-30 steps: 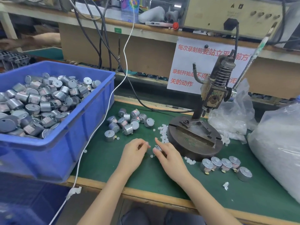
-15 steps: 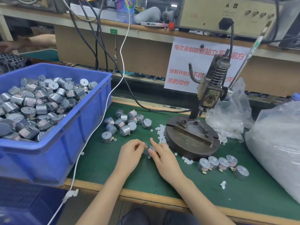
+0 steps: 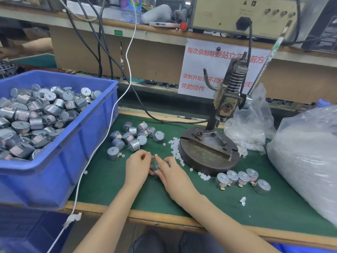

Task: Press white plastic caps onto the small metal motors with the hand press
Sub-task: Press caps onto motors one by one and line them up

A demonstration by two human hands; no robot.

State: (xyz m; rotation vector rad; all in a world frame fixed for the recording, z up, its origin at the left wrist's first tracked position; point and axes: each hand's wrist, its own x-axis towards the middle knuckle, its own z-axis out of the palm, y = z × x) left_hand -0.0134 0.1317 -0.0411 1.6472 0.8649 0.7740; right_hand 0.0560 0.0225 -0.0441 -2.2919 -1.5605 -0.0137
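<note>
Now, motor [image 3: 154, 164]: held just above the mat [image 3: 109, 189], between the two hands. Mostly hidden and blurred, so I cannot tell its shaft direction.
Left hand [image 3: 139, 166]: fingers curled in, tips against the motor's left side. Whether they also pinch a cap, I cannot tell.
Right hand [image 3: 173, 175]: thumb and fingers close on the motor's right side, index laid along the top.
Hands: together, fingertips almost touching, both clamped on the one motor.
Press [image 3: 228, 105]: stands to the right of the hands and further back. Ram up, nothing under it.
Base [image 3: 207, 152]: round, with a fixture bar running back-left to front-right. Its near-left edge is near the right hand.
Key relation: the fixture lies right and forward of the motor, and the right hand is the nearer one.
Lever [image 3: 268, 57]: slants up to the right, untouched and well apart from both hands.
Caps [image 3: 175, 146]: loose and scattered along the base's left edge, just beyond the fingertips.
Uncapped motors [image 3: 133, 137]: cluster behind the left hand.
Capped motors [image 3: 237, 178]: row in front of the base, to the right.
Judgement: a cap is likely being seated by hand. Next, the motor goes right to the fixture, shaft up.
</note>
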